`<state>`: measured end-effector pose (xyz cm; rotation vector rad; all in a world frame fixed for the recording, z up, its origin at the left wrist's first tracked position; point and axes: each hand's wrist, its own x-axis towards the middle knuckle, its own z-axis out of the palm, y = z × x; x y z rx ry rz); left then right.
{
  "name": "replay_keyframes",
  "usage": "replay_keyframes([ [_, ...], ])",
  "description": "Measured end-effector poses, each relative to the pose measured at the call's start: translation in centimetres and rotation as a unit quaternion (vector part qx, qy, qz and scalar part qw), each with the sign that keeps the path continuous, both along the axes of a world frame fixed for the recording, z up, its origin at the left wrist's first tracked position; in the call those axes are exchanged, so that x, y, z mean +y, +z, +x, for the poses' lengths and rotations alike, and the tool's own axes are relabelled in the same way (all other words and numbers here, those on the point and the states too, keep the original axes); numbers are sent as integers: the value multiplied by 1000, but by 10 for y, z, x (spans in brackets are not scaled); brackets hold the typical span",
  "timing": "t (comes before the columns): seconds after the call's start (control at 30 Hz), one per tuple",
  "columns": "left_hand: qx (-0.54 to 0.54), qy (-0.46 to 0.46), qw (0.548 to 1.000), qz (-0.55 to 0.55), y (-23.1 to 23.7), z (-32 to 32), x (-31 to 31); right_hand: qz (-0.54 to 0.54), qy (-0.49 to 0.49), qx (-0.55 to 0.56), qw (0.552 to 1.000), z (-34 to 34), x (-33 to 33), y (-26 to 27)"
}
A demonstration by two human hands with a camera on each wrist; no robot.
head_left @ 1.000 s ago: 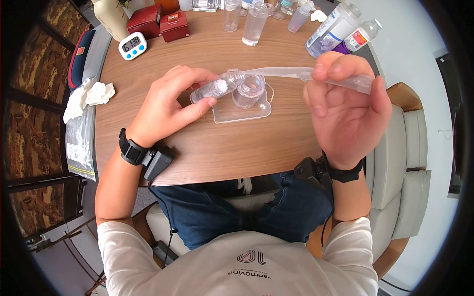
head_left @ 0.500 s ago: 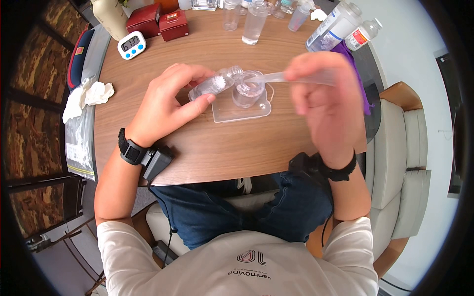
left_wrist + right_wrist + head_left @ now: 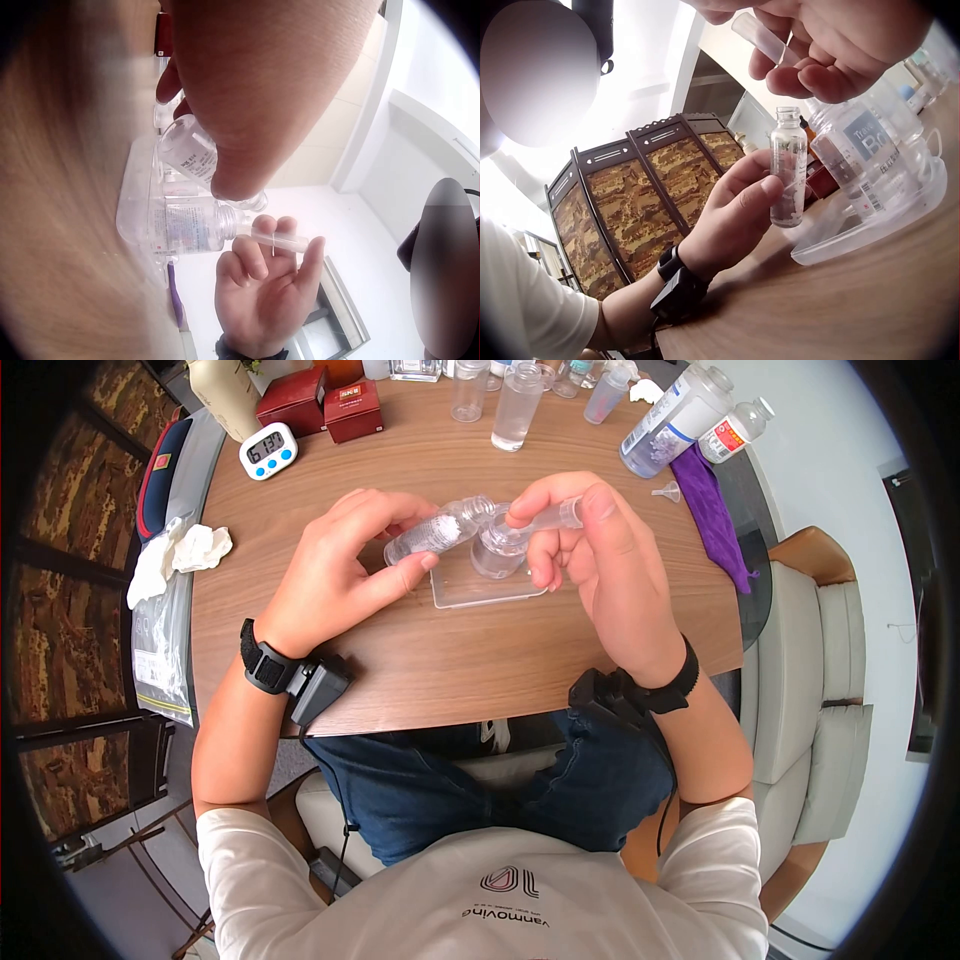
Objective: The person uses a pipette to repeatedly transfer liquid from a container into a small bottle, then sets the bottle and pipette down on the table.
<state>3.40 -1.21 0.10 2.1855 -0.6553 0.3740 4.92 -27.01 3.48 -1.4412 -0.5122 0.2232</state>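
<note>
My left hand point(image 3: 345, 565) grips a small clear bottle point(image 3: 432, 536) with white bits inside, tilted with its open neck toward a wider clear bottle point(image 3: 497, 556). That wider bottle stands on a clear plastic tray point(image 3: 470, 598); printing shows on its side in the right wrist view. Above its mouth, my right hand point(image 3: 610, 575) holds a translucent plastic tube point(image 3: 556, 516) between its fingers. In the left wrist view the tube point(image 3: 279, 240) reaches to the bottle's neck point(image 3: 231, 223). Whether its tip is inside the neck, I cannot tell.
Behind stand a water-filled bottle point(image 3: 514, 410), other bottles, red boxes point(image 3: 352, 414) and a timer point(image 3: 268, 452). A small funnel point(image 3: 668, 491) and purple cloth point(image 3: 712, 520) lie on the right; crumpled tissue point(image 3: 202, 548) lies on the left.
My right hand has moved left and turned, bringing the tube from the right side to above the wider bottle. The left hand and its small bottle have barely moved.
</note>
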Motion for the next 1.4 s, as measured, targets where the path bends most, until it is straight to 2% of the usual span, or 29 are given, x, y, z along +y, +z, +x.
replay_keyframes([
  [0.87,2,3,1000,3,0,0,-1,7,5,3,1000,2,-6,6],
  [0.93,-2,-3,1000,4,-1,0,1,72,-16,-17,997,1,-14,16],
  [1.1,-14,-10,1000,4,-1,1,0,205,16,-61,977,7,-47,31],
  [1.23,-6,-12,1000,1,-1,1,0,237,32,-64,969,10,-50,30],
  [1.3,-3,-13,1000,2,-1,1,0,209,91,-93,969,13,-51,27],
  [1.4,0,-17,1000,3,0,1,0,199,97,-103,970,13,-46,23],
])
